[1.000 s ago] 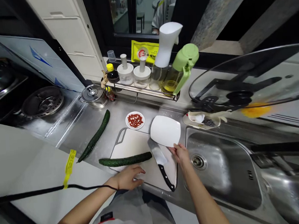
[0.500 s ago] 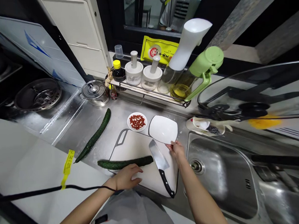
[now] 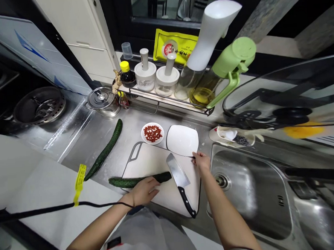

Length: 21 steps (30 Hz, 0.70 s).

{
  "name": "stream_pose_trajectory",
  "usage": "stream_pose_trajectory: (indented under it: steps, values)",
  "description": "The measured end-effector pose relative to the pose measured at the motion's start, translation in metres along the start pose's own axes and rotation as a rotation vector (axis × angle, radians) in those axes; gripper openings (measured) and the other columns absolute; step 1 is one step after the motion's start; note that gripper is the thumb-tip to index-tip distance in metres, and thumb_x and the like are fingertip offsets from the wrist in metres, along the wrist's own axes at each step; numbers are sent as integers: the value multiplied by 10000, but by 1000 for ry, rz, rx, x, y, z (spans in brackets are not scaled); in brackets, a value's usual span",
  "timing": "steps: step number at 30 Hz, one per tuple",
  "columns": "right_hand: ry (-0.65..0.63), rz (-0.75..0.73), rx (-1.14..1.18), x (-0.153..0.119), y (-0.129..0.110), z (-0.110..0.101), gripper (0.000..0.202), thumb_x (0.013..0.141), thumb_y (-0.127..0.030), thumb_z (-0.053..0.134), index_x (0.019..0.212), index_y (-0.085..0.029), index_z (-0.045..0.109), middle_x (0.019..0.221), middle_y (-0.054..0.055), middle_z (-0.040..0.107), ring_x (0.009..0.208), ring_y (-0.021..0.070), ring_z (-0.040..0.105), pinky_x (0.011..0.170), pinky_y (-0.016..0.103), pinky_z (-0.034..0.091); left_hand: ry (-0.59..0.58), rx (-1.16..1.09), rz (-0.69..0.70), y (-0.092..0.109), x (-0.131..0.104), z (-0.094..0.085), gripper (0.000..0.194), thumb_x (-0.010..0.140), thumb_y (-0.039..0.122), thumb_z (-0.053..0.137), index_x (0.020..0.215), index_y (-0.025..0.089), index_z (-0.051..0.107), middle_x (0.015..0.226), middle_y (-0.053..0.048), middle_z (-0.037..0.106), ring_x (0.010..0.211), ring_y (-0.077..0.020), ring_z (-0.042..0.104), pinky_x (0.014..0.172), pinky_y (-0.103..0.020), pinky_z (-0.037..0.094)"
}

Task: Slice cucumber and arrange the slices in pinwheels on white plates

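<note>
A dark-framed window (image 3: pixel 174 20) above a steel counter (image 3: pixel 86 145).

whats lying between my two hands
In the head view, the knife lies on the cutting board between your left hand and your right hand, with one cucumber's end beside its blade.

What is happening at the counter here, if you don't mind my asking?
The right hand grips the near corner of an empty white plate beside a small dish of red pieces. The left hand rests at a cucumber lying across the cutting board. A cleaver lies on the board, held by neither hand, and a second cucumber is on the steel counter.
</note>
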State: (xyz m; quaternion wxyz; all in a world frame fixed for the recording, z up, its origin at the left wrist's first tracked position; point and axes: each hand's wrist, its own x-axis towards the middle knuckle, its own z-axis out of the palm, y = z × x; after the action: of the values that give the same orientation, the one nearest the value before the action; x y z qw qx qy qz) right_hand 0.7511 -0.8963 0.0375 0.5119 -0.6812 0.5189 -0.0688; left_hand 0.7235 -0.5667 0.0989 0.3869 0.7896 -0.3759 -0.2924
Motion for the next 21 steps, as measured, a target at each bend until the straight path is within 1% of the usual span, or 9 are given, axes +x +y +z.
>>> stream_pose_trajectory:
  steps: [3, 5, 6, 8, 10, 12, 14, 17, 21]
  values:
    - [33, -81, -145, -18, -2, -11, 355, 643, -399, 665, 881, -144, 599, 611, 3, 583, 622, 193, 584, 643, 315, 451, 14, 64, -8, -4, 9, -3, 299, 886, 292, 494, 1169, 209, 543, 1098, -82, 567, 1001, -194, 559, 890, -346, 479]
    - [13, -137, -213, -47, 7, -19, 364, 671, -410, 650, 933, -162, 599, 660, 11, 592, 671, 200, 577, 697, 325, 437, 26, 129, -2, -7, 18, -3, 337, 855, 310, 553, 1175, 208, 531, 1119, -89, 551, 1031, -216, 541, 906, -370, 464]
    - [-35, -178, -260, -66, 14, -23, 357, 690, -425, 641, 935, -168, 601, 664, 13, 589, 664, 200, 569, 702, 326, 433, 32, 161, 8, -8, 23, -2, 362, 831, 324, 591, 1168, 205, 530, 1129, -92, 544, 1048, -229, 529, 919, -387, 453]
    - [-257, -387, -518, -109, 34, -29, 389, 796, -457, 536, 1060, -172, 565, 755, 40, 606, 696, 203, 572, 700, 322, 434, 35, 207, 27, -12, 33, 3, 427, 783, 361, 655, 1156, 200, 526, 1147, -101, 534, 1074, -256, 508, 936, -420, 432]
    - [-290, -533, -703, -147, 56, -30, 375, 851, -387, 477, 1151, -166, 524, 918, 92, 603, 826, 224, 573, 744, 327, 437, 34, 210, 19, -14, 43, 10, 476, 764, 407, 671, 1161, 196, 513, 1144, -106, 536, 1073, -268, 507, 930, -437, 429]
    - [-271, -610, -850, -172, 73, -28, 374, 860, -264, 451, 1221, -171, 486, 1011, 116, 577, 906, 235, 555, 760, 326, 438, 30, 190, -18, -16, 50, 17, 489, 789, 436, 635, 1188, 193, 491, 1127, -107, 546, 1054, -267, 517, 912, -439, 438]
    - [-235, -625, -959, -180, 83, -24, 397, 854, -182, 432, 1250, -182, 464, 1013, 112, 566, 907, 229, 548, 748, 317, 439, 19, 186, -49, -16, 55, 22, 462, 831, 412, 580, 1223, 193, 471, 1114, -108, 557, 1051, -267, 516, 906, -440, 440]
    - [-181, -571, -1043, -175, 84, -16, 432, 850, -117, 397, 1275, -179, 439, 963, 104, 564, 877, 218, 553, 706, 297, 437, -5, 216, -56, -12, 58, 25, 410, 863, 311, 525, 1254, 201, 463, 1108, -110, 562, 1059, -267, 501, 919, -450, 426]
    - [-212, -469, -951, -169, 76, -18, 458, 816, -104, 409, 1273, -120, 430, 952, 112, 560, 840, 210, 570, 704, 292, 441, -3, 267, -47, -7, 54, 29, 389, 861, 248, 500, 1249, 225, 482, 1089, -106, 541, 1035, -266, 485, 938, -477, 407]
